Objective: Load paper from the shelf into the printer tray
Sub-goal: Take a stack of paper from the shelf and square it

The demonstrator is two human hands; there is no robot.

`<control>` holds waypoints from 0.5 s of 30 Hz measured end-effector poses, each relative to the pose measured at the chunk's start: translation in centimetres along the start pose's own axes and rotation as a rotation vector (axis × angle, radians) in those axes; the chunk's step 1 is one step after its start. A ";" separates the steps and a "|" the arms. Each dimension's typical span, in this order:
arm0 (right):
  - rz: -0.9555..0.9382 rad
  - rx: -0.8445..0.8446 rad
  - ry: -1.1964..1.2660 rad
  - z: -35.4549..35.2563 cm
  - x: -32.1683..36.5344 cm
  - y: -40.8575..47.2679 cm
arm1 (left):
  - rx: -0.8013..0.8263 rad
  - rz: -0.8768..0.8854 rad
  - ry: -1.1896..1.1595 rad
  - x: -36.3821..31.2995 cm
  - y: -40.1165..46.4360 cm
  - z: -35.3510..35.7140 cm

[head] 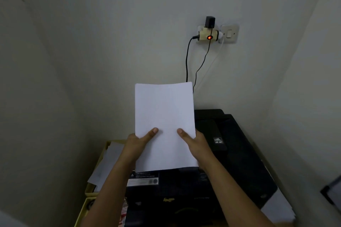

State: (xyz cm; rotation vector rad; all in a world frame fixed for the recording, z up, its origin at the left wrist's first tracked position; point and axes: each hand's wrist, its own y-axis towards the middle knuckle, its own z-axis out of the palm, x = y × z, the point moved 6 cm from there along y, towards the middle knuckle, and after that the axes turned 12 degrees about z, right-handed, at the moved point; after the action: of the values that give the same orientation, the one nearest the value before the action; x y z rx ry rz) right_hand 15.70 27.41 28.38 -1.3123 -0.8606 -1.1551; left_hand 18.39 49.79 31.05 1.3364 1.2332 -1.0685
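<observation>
This looks like a small home-office corner. Plain pale walls (92, 42) close in on three sides, dimly lit. A black printer (230, 143) sits low against the back wall, with loose white sheets (278, 206) lying at its right edge. Above it a wall socket carries a multi-plug adapter (207, 34) with a glowing red light, a black charger (210, 21) and dark cables (187, 61) hanging down, beside a white light switch (229, 33). Yellow trays (88, 190) holding papers stand left of the printer.
</observation>
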 end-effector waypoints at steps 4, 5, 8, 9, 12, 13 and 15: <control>0.013 -0.016 0.015 -2.1 -0.2 -1.8 | 0.131 -0.072 0.045 -0.3 -1.3 1.2; 0.023 -0.020 0.029 -2.6 -0.4 -2.4 | 0.152 -0.078 -0.035 -0.5 -2.1 1.7; 0.054 -0.022 0.041 -4.2 -1.0 -4.5 | 0.214 -0.168 -0.308 -0.8 -4.8 3.4; 0.057 -0.023 0.038 -4.7 -1.2 -5.3 | 0.233 -0.173 -0.374 -1.1 -5.7 4.0; 0.058 -0.021 0.039 -6.4 -2.0 -7.6 | 0.248 -0.189 -0.366 -0.4 -7.6 5.3; 0.063 -0.022 0.041 -7.0 -2.4 -8.4 | 0.237 -0.190 -0.333 0.0 -8.2 5.6; 0.076 -0.019 0.044 -8.1 -3.2 -9.9 | 0.192 -0.157 -0.262 0.3 -9.7 6.0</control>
State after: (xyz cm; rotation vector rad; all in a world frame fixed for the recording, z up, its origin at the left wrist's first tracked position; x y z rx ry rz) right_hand 4.28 20.89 27.09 -1.3196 -0.7634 -1.1307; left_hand 8.83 43.81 29.04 1.2085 1.0736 -1.4550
